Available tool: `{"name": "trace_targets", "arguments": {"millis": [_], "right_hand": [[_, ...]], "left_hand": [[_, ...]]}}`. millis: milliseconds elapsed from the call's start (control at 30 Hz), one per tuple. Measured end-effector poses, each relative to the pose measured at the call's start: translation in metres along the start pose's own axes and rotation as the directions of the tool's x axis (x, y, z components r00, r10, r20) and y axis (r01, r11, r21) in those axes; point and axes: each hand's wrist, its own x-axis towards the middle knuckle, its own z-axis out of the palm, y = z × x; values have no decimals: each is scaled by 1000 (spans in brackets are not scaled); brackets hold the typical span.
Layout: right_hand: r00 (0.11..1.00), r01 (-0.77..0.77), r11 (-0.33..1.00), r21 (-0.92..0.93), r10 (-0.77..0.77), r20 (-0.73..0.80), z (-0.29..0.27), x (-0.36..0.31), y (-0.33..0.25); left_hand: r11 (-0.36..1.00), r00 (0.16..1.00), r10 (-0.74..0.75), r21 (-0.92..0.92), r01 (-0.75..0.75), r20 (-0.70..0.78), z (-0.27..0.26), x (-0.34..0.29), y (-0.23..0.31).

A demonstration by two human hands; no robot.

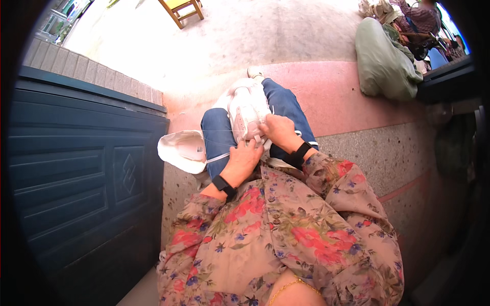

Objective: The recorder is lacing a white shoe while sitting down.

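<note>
A white shoe (248, 111), perforated at its near part, lies between my thighs with its near end toward me. My right hand (280, 131) grips its right near edge, fingers closed and pressed against it. My left hand (244, 159) is at the near end, fingers bent onto the edge; the fingertips are partly hidden. A fine pale thread seems to stretch leftward from the shoe. Left of my left thigh sits a white cup-shaped piece (182, 151), open at the top. A white strap (218, 158) crosses my thigh beside it.
A dark blue panelled door (66, 168) stands close on my left. At the right are a stuffed pale green sack (380, 61) and a person in a checked top (423, 20). Ahead, a yellow wooden stool (181, 7) stands on the bright floor.
</note>
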Motion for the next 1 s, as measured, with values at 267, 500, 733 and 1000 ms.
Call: {"name": "trace_targets", "arguments": {"millis": [267,500,733,1000], "right_hand": [[996,-74,991,116,69,51,14,-4,13],[991,-75,987,141,57,124,16,-7,21],[992,-79,990,115,67,108,13,-9,15],[989,-49,992,116,32,143,13,-6,15]], "left_hand": [[826,849,-514,-338,450,-125,-3,14,-53],[775,814,-581,-293,560,19,7,32,-47],[746,815,-558,-334,576,158,-16,38,-39],[728,833,-476,-405,553,283,-2,40,-57]]}}
